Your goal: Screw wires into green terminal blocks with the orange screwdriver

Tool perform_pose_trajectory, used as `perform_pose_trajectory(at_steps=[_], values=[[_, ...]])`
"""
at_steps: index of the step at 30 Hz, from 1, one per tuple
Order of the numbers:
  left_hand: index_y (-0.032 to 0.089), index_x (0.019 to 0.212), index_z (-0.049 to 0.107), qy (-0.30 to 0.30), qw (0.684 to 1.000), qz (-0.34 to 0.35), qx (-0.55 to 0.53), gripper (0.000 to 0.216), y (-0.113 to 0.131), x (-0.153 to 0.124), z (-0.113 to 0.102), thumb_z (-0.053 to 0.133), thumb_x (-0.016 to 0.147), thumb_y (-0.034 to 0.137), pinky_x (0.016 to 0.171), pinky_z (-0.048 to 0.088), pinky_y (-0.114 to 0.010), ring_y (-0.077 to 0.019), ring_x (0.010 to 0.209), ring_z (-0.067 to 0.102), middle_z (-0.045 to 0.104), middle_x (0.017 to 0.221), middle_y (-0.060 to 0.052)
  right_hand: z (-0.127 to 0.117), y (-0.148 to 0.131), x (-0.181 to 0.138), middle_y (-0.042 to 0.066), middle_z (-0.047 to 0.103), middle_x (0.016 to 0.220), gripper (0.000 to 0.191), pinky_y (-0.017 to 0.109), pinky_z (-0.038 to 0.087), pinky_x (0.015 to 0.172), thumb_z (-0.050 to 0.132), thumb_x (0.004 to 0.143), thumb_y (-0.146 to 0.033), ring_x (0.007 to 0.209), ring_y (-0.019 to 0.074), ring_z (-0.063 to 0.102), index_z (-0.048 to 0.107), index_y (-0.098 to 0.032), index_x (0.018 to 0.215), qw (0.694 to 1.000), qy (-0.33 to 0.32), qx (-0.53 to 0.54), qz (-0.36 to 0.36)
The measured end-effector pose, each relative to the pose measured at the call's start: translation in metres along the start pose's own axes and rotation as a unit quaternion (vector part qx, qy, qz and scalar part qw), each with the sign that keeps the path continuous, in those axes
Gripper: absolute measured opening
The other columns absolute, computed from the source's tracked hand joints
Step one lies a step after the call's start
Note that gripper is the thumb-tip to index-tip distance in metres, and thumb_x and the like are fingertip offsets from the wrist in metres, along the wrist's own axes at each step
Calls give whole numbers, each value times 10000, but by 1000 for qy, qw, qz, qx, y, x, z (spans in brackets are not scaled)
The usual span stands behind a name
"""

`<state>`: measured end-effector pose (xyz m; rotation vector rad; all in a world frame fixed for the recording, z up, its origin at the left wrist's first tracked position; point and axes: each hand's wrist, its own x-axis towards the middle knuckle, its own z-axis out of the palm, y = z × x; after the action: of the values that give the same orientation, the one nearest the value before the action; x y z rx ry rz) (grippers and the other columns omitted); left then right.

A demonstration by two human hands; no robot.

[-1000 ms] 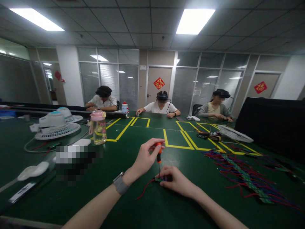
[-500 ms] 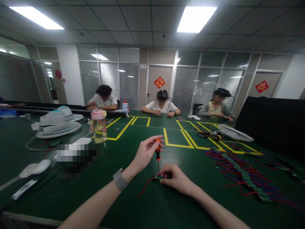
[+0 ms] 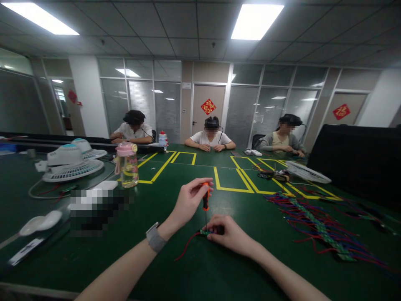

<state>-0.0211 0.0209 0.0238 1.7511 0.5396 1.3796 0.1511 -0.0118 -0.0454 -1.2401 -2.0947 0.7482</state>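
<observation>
My left hand (image 3: 191, 198) is closed around the orange and black handle of a screwdriver (image 3: 206, 202), held upright with its shaft pointing down. The tip meets a small green circuit board (image 3: 204, 232) on the table, though the exact contact is too small to make out. My right hand (image 3: 228, 230) pinches the right side of this board and partly hides it. From the board's left end a red wire (image 3: 187, 246) curls toward me over the table.
On the right lies a row of green circuit boards (image 3: 322, 228) with red and blue wires. White fan parts (image 3: 73, 170) and a pink-lidded bottle (image 3: 128, 167) stand left. Yellow tape (image 3: 233, 190) marks the green table (image 3: 175, 276). Several people sit across it.
The view has shifted slightly, so everything sits a little further left. Both hands keep their hold on the screwdriver and the board, with no clear movement between them.
</observation>
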Motion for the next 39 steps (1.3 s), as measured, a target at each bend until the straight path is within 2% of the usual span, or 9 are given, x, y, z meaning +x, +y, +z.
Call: perform_pose_trajectory(at_steps=[5, 11, 15, 18, 22, 26, 29, 33, 39], values=[[176, 973, 743, 29, 997, 32, 61, 229, -1, 0, -1, 624, 863, 338, 670, 526, -230, -141, 801, 612, 615, 958, -61, 2, 2, -1, 33, 655, 832, 200, 249, 469, 671, 693, 738, -104, 737, 155, 591, 773, -180, 906, 1000, 4, 15, -7], [162, 1205, 644, -18, 999, -21, -35, 371, -2, 0, 1, 547, 907, 360, 762, 571, -323, -183, 868, 656, 666, 1071, -102, 3, 5, 0, 31, 653, 834, 208, 244, 463, 653, 682, 748, -101, 715, 145, 583, 775, -190, 912, 1000, 5, 2, -20], [173, 1056, 700, 7, 1000, -5, 15, 296, -5, 0, 1, 664, 831, 362, 705, 548, -266, -141, 765, 626, 641, 936, -48, 2, 9, 1, 30, 658, 841, 212, 245, 462, 656, 695, 745, -106, 723, 147, 586, 775, -194, 921, 1000, 5, -5, -29], [194, 976, 732, 31, 997, 28, 67, 233, -6, -1, 0, 631, 857, 368, 701, 524, -235, -134, 804, 597, 583, 928, -37, 2, 10, 0, 36, 659, 846, 193, 252, 465, 662, 702, 752, -118, 726, 151, 589, 773, -180, 920, 999, 6, -8, -30], [206, 1103, 711, 9, 999, 29, 36, 305, -4, -2, 2, 483, 939, 325, 838, 537, -296, -181, 993, 608, 595, 1129, -75, 1, 7, -1, 32, 656, 836, 189, 249, 461, 660, 703, 755, -110, 725, 149, 588, 770, -180, 918, 999, 6, -11, -36], [173, 1225, 638, -24, 998, -20, -45, 361, -2, -3, 4, 524, 922, 332, 783, 571, -340, -200, 912, 662, 664, 1092, -95, 0, 6, 0, 26, 652, 827, 190, 246, 458, 662, 699, 764, -107, 721, 144, 587, 768, -184, 924, 999, -2, -12, -47], [174, 1122, 680, -4, 1000, -10, -11, 296, -2, -3, 5, 602, 881, 328, 714, 564, -287, -153, 790, 648, 662, 985, -64, -1, 7, -1, 28, 650, 830, 201, 248, 459, 661, 702, 767, -112, 718, 145, 584, 768, -180, 944, 998, -4, -15, -54], [193, 961, 717, 36, 997, 39, 63, 185, -3, -5, 4, 639, 858, 326, 647, 517, -210, -121, 781, 590, 580, 940, -33, -2, 7, -1, 30, 647, 828, 201, 250, 458, 658, 708, 771, -120, 717, 146, 583, 768, -177, 954, 999, -4, -20, -50], [176, 1161, 675, 11, 999, 21, -21, 329, -3, -4, 7, 470, 943, 313, 814, 540, -310, -183, 932, 637, 642, 1109, -97, -1, 10, 0, 38, 651, 822, 185, 252, 462, 647, 717, 758, -114, 702, 147, 581, 768, -152, 932, 999, -5, 4, -43]])
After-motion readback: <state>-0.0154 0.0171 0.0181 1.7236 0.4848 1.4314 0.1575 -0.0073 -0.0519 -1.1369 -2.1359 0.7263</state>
